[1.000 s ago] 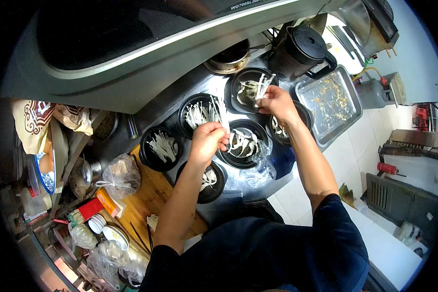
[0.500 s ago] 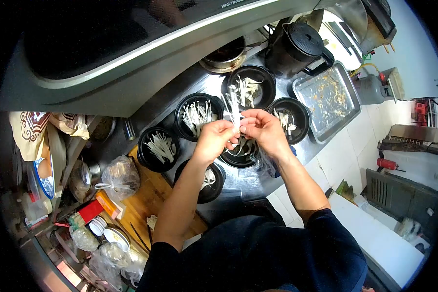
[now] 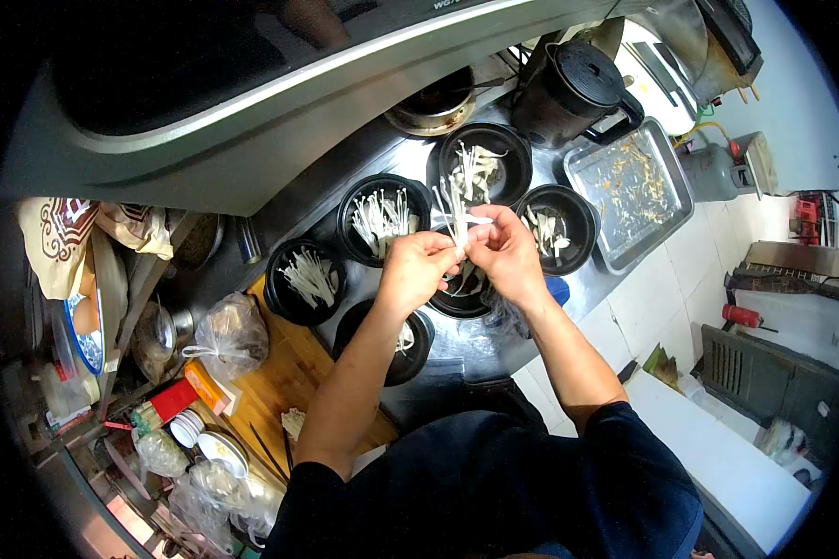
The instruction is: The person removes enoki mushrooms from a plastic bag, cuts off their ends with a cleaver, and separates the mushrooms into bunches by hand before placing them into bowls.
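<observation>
A small bunch of white enoki mushrooms (image 3: 454, 207) stands upright between my two hands. My left hand (image 3: 418, 270) pinches the bunch near its base, fingers closed. From the other side, my right hand (image 3: 508, 253) also closes thumb and fingers on the bunch, close to the left fingertips. Directly beneath is a black bowl (image 3: 457, 311), partly hidden by the hands. Around it stand several more black bowls, among them a left one (image 3: 275, 303), an upper one (image 3: 522, 172) and a right one (image 3: 584, 224), with white mushroom pieces inside.
A metal tray (image 3: 613, 262) with yellowish scraps lies at the right, below a black kettle (image 3: 587, 79). A pot (image 3: 433, 119) stands behind the bowls. A wooden board (image 3: 289, 368) and a tied plastic bag (image 3: 231, 335) are at the left. A large grey appliance (image 3: 205, 158) overhangs the counter.
Both hands stay close together on the enoki, with the fingers shifting slightly. The bunch leans and spreads a little differently. The whole view has shifted slightly.
</observation>
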`<state>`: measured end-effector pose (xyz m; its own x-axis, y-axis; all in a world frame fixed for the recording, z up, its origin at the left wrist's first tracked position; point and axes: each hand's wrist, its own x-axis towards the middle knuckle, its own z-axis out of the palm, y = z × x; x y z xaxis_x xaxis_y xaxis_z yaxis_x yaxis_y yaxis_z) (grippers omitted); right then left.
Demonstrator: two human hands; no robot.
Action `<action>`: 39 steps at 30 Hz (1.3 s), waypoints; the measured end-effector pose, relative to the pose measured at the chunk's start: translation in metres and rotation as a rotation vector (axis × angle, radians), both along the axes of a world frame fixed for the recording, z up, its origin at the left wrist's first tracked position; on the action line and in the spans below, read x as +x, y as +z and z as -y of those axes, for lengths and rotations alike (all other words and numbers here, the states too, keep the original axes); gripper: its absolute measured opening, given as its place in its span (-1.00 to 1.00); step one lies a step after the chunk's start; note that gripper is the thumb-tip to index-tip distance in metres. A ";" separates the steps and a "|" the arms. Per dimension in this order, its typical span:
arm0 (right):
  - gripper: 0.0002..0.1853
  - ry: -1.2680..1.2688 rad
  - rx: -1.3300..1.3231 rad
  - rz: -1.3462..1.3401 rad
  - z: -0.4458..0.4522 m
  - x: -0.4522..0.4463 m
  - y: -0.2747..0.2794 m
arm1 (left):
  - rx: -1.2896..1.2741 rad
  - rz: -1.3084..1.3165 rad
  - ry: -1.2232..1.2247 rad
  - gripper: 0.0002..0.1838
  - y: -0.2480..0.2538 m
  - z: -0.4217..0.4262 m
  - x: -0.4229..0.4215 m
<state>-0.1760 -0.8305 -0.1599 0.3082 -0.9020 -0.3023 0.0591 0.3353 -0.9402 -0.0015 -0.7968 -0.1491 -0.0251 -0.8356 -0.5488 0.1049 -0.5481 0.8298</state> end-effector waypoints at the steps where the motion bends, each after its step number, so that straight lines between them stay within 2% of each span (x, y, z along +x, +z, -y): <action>1: -0.47 0.000 -0.010 -0.014 0.000 0.001 0.000 | 0.015 0.041 -0.005 -0.86 0.002 0.000 -0.001; 5: -0.46 -0.007 -0.011 -0.036 -0.003 0.005 0.008 | 0.003 0.094 0.059 -0.87 0.003 -0.004 -0.007; 7: -0.45 -0.027 -0.007 -0.072 -0.005 0.007 0.010 | -0.168 0.251 0.047 -0.92 -0.011 -0.006 -0.010; 10: -0.46 -0.045 -0.013 -0.094 -0.006 0.009 0.006 | -0.229 0.352 0.060 -0.94 -0.021 -0.008 -0.014; 14: -0.42 -0.074 0.009 -0.063 -0.006 0.009 0.003 | -0.218 0.357 0.050 -0.95 -0.017 -0.008 -0.014; 16: -0.46 -0.086 0.074 -0.046 -0.005 0.008 0.007 | -0.021 0.156 0.105 -0.94 0.002 -0.004 -0.014; 17: -0.46 -0.085 0.074 -0.047 -0.003 0.008 0.010 | -0.021 0.155 0.105 -0.94 0.001 -0.003 -0.013; 19: -0.48 -0.130 0.258 0.152 0.000 0.007 0.018 | 0.027 -0.063 0.103 -0.94 0.000 -0.002 -0.008; 26: -0.52 -0.192 0.242 0.231 0.005 0.008 0.019 | 0.008 -0.133 0.143 -0.92 0.001 0.000 -0.006; 35: -0.60 -0.200 0.356 0.245 0.021 -0.026 0.017 | 0.061 -0.393 0.151 -0.94 0.000 0.002 0.010; 39: -0.60 -0.338 0.302 0.225 0.029 -0.059 0.011 | 0.058 -0.318 0.190 -0.91 0.002 0.009 0.018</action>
<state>-0.2351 -0.8599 -0.1489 0.1013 -0.8450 -0.5250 0.4015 0.5176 -0.7556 0.0169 -0.8056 -0.1472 -0.0497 -0.8093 -0.5853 0.4565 -0.5397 0.7074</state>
